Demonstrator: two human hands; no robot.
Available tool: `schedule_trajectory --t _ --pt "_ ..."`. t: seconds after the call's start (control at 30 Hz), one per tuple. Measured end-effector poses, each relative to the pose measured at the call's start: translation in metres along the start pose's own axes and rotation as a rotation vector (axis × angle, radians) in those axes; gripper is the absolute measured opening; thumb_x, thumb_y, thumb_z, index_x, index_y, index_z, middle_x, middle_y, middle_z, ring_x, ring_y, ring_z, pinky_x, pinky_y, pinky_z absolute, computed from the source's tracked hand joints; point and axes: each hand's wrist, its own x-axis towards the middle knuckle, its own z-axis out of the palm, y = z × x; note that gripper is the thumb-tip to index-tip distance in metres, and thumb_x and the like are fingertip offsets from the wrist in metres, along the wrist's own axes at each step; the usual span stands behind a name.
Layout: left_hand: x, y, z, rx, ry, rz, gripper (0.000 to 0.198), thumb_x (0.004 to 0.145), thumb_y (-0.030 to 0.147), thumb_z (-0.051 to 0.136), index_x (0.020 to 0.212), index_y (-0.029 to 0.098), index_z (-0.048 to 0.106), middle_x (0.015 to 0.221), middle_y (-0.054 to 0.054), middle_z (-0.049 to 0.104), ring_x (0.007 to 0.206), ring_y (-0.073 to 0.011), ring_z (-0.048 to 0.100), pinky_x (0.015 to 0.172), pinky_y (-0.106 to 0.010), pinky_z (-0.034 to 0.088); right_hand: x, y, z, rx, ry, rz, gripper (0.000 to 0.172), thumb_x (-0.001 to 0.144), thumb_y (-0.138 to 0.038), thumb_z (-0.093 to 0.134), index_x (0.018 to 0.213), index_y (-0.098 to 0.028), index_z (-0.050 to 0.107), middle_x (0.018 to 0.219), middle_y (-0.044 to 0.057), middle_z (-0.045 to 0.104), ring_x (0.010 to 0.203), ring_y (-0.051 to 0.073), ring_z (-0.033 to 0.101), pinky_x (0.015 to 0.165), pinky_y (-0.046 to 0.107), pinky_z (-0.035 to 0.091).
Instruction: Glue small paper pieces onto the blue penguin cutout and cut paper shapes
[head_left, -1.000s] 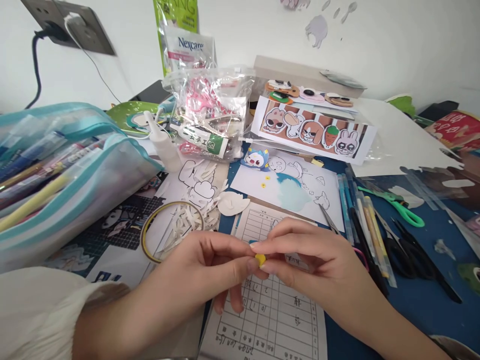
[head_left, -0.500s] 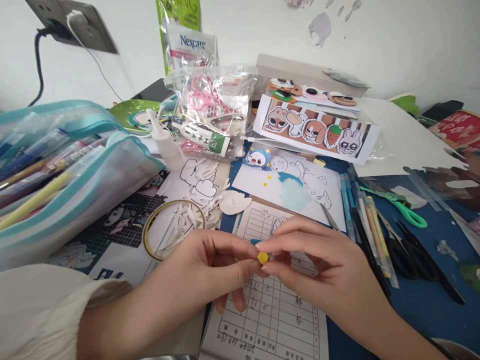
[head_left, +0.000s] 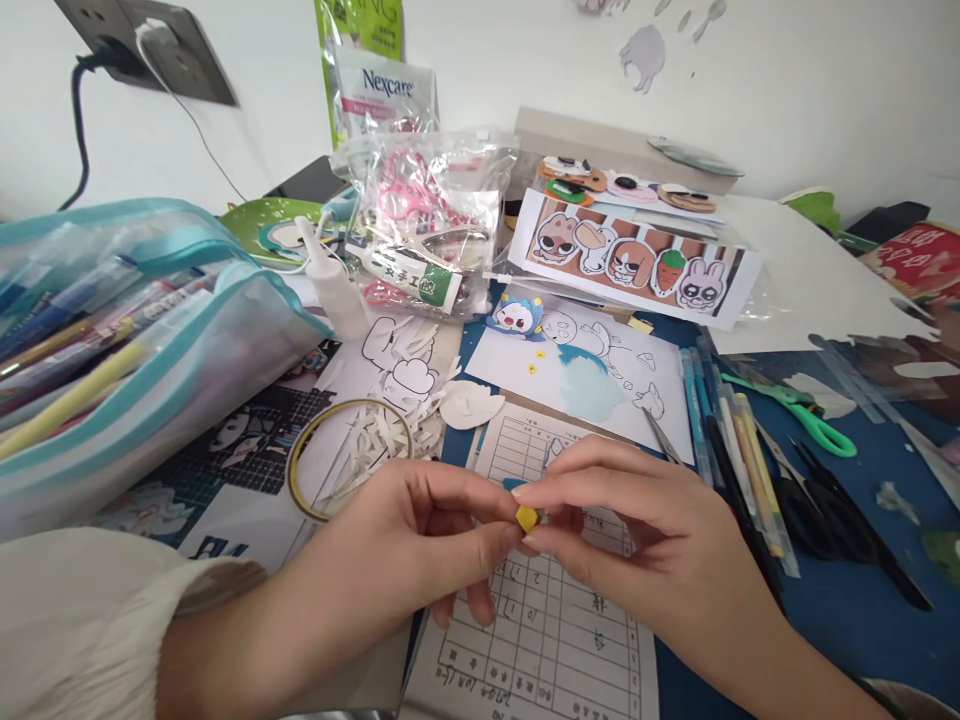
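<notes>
Between my two hands is a tiny yellow piece [head_left: 527, 518], which looks like a cut-out of paper or foam. My left hand [head_left: 420, 540] pinches it from the left with thumb and forefinger. From the right, my right hand [head_left: 630, 530] pinches its other side, the fingertips of both hands nearly meeting. A small blue bit [head_left: 513, 484] shows just above the fingertips; what it belongs to is hidden. Beneath the hands lies a printed form [head_left: 555, 640] with handwriting. Beyond them is a white sheet [head_left: 495, 345] with line drawings, a blue painted patch and small yellow pieces.
A pen pouch [head_left: 247, 330] stands at the left. A tape roll [head_left: 296, 480] lies near white paper scraps [head_left: 375, 450]. To the right are markers [head_left: 757, 460], green-handled scissors [head_left: 829, 435] and black scissors [head_left: 810, 515]. A clear bag [head_left: 465, 160] and a glue bottle [head_left: 326, 280] stand behind.
The yellow piece appears slightly turned between my fingertips. Both hands keep nearly the same place and grip; the view has shifted very slightly.
</notes>
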Motion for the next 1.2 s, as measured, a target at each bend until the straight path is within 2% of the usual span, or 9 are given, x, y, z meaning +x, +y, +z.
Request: schedule_trajectory --t 0.17,0.3,0.4,0.57,0.77,0.97,1.2 --pt "-0.0012 -0.0055 0.0052 0.004 0.002 0.014 0.034 0.077 0.051 0.067 0.088 0.02 0.076 0.052 0.001 0.062 0.053 -0.014 0.061 0.047 -0.022 0.043 0.0006 -0.0008 -0.001 0.046 -0.021 -0.011 0.018 0.081 -0.015 0.072 0.093 -0.028 0.076 0.078 0.0 0.067 0.063 0.011 0.061 0.057 0.021 0.052" --pt "-0.0021 -0.0093 0.0093 -0.028 -0.016 0.046 0.022 0.076 0.04 0.07 0.073 0.02 0.076 0.046 0.005 0.056 0.041 -0.006 0.049 0.04 -0.016 0.034 0.0032 -0.0051 -0.0041 0.093 -0.056 0.035 0.026 0.077 -0.01 0.069 0.097 -0.027 0.074 0.075 -0.001 0.064 0.065 0.012 0.062 0.06 0.024 0.054" --pt "-0.0028 -0.0095 0.0094 -0.059 -0.033 0.05 0.016 0.077 0.034 0.07 0.072 0.02 0.076 0.045 0.006 0.056 0.038 -0.0033 0.045 0.039 -0.014 0.032 0.005 -0.0073 -0.0049 0.11 -0.063 0.066 0.029 0.077 -0.006 0.062 0.097 -0.024 0.072 0.075 0.001 0.064 0.067 0.014 0.063 0.06 0.025 0.055" --pt "-0.0018 -0.0077 0.0087 -0.085 -0.04 0.044 0.015 0.074 0.034 0.071 0.068 0.021 0.075 0.045 0.006 0.056 0.039 -0.004 0.046 0.038 -0.014 0.032 0.0045 -0.0067 -0.0039 0.103 -0.093 0.064 0.025 0.078 -0.006 0.06 0.093 -0.023 0.071 0.08 0.003 0.067 0.069 0.014 0.064 0.063 0.026 0.055" --pt "-0.001 -0.0063 0.0091 -0.058 -0.041 0.01 0.019 0.07 0.037 0.076 0.062 0.02 0.072 0.044 0.005 0.057 0.039 -0.0039 0.044 0.04 -0.014 0.031 0.0048 -0.0044 -0.0042 0.137 -0.136 0.045 0.025 0.079 -0.008 0.068 0.095 -0.026 0.074 0.082 0.0 0.068 0.07 0.012 0.062 0.065 0.024 0.054" --pt "-0.0025 -0.0071 0.0075 -0.041 -0.046 0.009 0.022 0.072 0.039 0.074 0.061 0.02 0.071 0.045 0.005 0.057 0.04 -0.0047 0.044 0.041 -0.016 0.029 0.0049 -0.0059 -0.003 0.132 -0.093 0.05 0.017 0.08 -0.012 0.069 0.089 -0.024 0.075 0.078 0.001 0.069 0.067 0.013 0.063 0.063 0.025 0.054" --pt "-0.0024 -0.0076 0.0076 -0.043 -0.041 0.013 0.028 0.071 0.045 0.072 0.061 0.019 0.071 0.044 0.003 0.059 0.04 -0.0057 0.045 0.041 -0.017 0.029 0.0059 -0.0064 -0.0023 0.128 -0.071 0.051 0.019 0.079 -0.008 0.069 0.088 -0.024 0.075 0.077 0.0 0.069 0.066 0.011 0.064 0.061 0.021 0.054"
